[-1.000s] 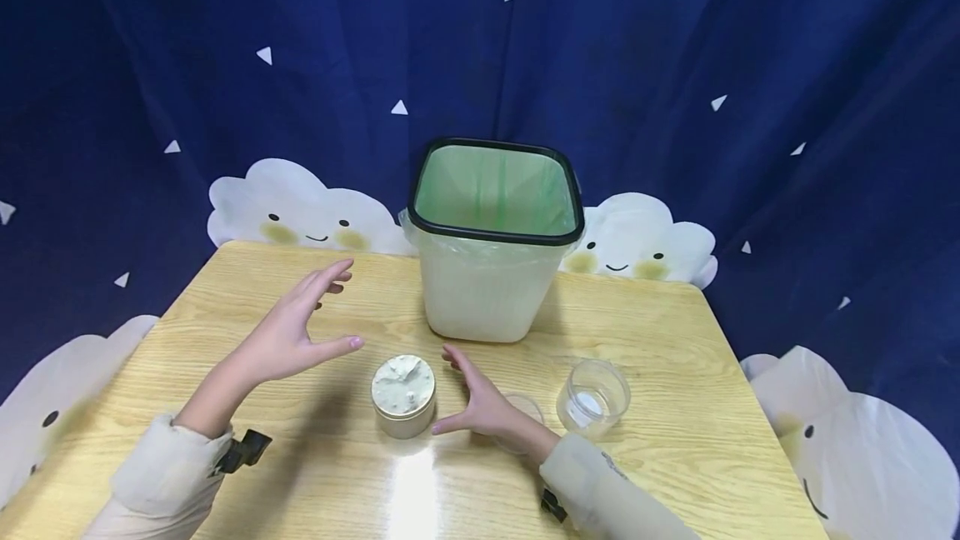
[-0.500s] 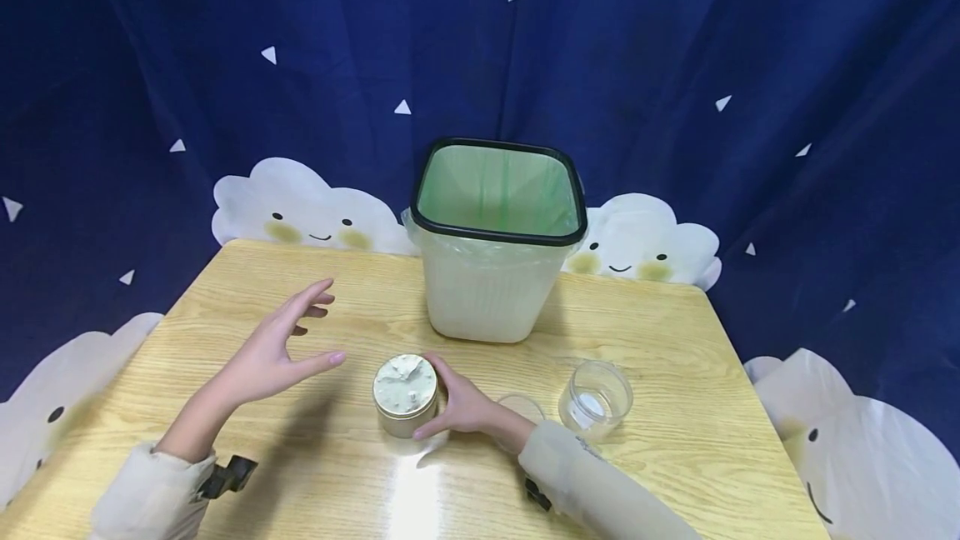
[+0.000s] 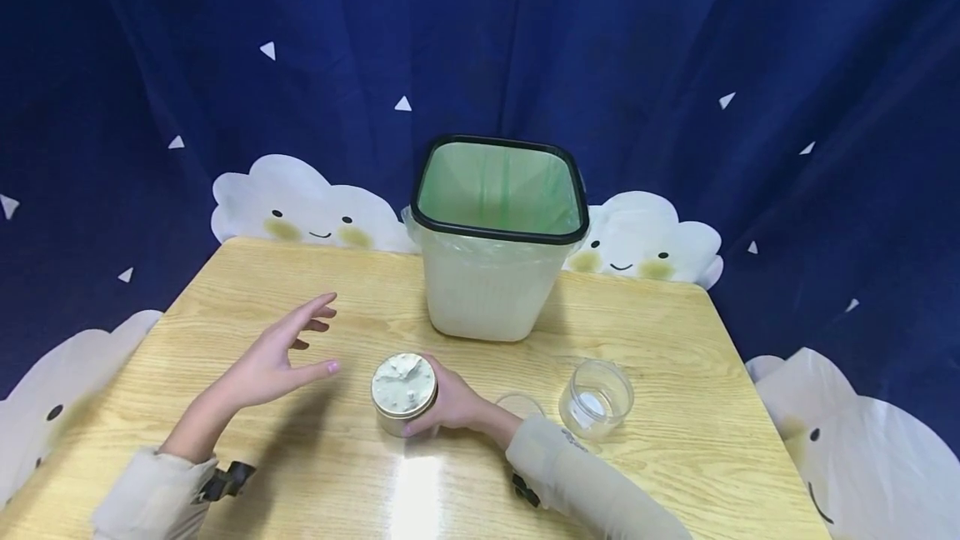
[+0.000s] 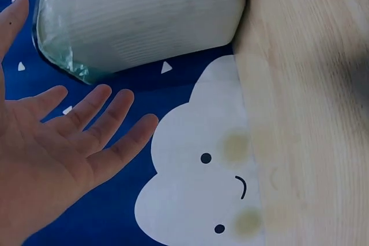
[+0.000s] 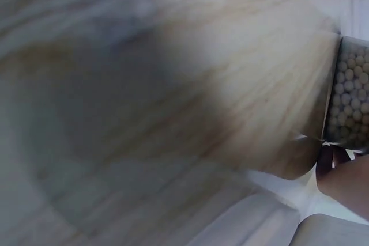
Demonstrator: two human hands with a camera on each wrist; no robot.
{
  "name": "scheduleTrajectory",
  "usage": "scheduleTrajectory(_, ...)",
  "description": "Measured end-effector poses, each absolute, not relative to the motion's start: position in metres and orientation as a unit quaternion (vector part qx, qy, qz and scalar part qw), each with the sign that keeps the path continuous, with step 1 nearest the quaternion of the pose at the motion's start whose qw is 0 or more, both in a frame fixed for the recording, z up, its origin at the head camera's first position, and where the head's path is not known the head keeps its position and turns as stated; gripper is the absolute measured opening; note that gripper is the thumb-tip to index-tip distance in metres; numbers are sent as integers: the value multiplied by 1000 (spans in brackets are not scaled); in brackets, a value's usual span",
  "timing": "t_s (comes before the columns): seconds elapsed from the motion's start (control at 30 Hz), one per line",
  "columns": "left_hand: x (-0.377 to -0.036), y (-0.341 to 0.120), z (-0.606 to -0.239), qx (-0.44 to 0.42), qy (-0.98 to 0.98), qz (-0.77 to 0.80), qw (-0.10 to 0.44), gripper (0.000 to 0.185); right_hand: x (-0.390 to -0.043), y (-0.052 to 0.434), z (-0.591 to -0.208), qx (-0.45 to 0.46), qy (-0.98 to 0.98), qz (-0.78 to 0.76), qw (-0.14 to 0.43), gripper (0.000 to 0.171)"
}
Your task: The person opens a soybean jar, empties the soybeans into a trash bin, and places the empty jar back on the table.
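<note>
Plainly held from one side only

- Left hand (image 3: 262,369): thumb and fingers spread well apart, nothing between them; near the next item, not touching.
- Squat cylindrical jar with a pale, lumpy top (image 3: 403,390): upright over the pale wood-grain table (image 3: 225,290), axis vertical, between both hands; pale round beads show through its wall in the right-wrist view. Whether its base touches the wood, I cannot tell from here.
- Right hand (image 3: 453,400): much the nearer; thumb in front, fingers behind, clamped on the jar, which lies directly to their left.
- White square-sided bin with black rim (image 3: 487,294): beyond the jar, rightward, mouth upward.
- Flat, clear round piece (image 3: 527,403): partly hidden.
- Clear, round, cup-shaped container (image 3: 596,398): farthest right, untouched.
</note>
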State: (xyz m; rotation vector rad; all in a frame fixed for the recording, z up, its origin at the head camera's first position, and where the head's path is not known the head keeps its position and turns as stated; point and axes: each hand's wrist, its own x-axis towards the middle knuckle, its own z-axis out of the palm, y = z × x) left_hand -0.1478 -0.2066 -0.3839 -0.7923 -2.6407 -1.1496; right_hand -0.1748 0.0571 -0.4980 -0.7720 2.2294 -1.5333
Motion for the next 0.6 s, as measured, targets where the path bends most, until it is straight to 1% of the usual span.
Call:
scheduleTrajectory(0.23, -147, -205, -389, -280, -879, -383, 45, 74, -178, 60, -492, -253, 777, -554, 158, 91)
scheduleTrajectory(0.43, -150, -201, -394, -297, -871, -389, 46, 75, -176, 65, -480, -258, 733, -611, 151, 94)
scheduleTrajectory(0.6, -152, -188, -397, -305, -857, -415, 30, 76, -171, 68, -468, -275, 719, -623, 137, 94)
